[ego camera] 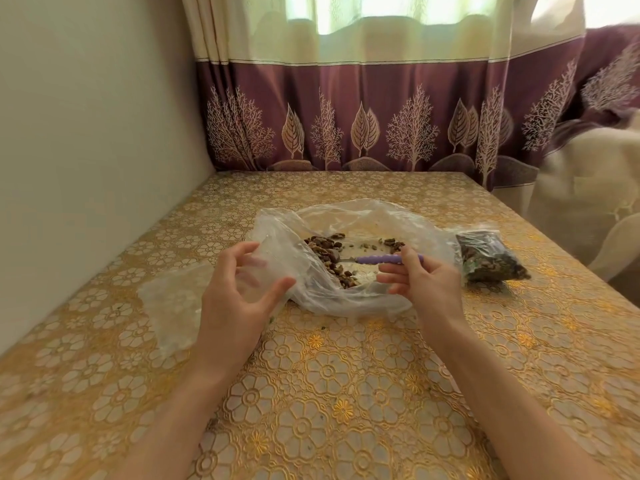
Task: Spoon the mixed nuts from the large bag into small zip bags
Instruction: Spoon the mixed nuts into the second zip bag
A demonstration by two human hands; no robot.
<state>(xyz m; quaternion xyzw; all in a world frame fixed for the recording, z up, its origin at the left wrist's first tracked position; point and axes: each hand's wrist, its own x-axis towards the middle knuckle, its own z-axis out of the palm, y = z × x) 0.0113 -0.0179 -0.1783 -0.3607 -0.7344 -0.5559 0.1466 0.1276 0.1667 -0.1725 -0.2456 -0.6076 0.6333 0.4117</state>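
Note:
A large clear plastic bag [363, 216] lies open on the table's middle, with mixed nuts [329, 258] spread inside it. My right hand [422, 278] grips a spoon with a purple handle [381, 259]; its bowl rests among the nuts. My left hand [239, 285] is at the bag's left edge, fingers curled around a fold of clear plastic [273, 251]; whether that is the large bag or a small zip bag I cannot tell. A filled small zip bag [491, 256] lies to the right of the large bag.
Empty clear small bags [173, 303] lie flat to the left of my left hand. The table carries a gold floral cloth [346, 393]. A wall runs along the left side, and a purple patterned curtain [381, 116] hangs behind the table.

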